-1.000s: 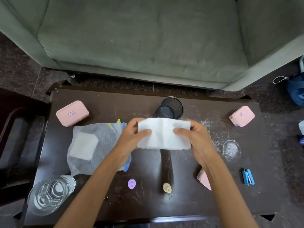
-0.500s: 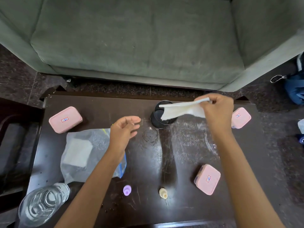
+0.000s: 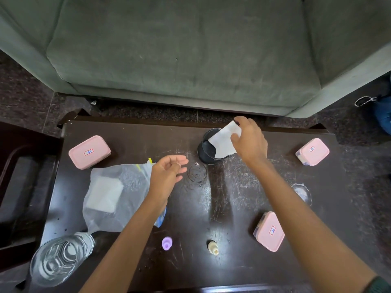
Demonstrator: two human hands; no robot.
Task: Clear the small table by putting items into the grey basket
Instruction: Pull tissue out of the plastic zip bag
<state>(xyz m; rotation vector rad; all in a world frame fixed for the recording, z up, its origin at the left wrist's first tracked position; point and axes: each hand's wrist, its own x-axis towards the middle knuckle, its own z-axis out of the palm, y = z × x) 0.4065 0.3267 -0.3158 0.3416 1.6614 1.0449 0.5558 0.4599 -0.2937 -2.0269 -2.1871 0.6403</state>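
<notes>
- Head view: the dark small table (image 3: 243,208) carries everything.
- Black mesh basket (image 3: 204,154) stands at its far edge.
- White tissue (image 3: 222,142), limp and light, droops over the basket's rim; pinching one edge suffices.
- Right hand (image 3: 249,140) pinches it; left hand (image 3: 167,174) hangs loosely open, empty.

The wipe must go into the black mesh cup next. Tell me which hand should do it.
Right. The right hand already pinches the wipe over the cup; the left hand hangs open and empty.
</notes>
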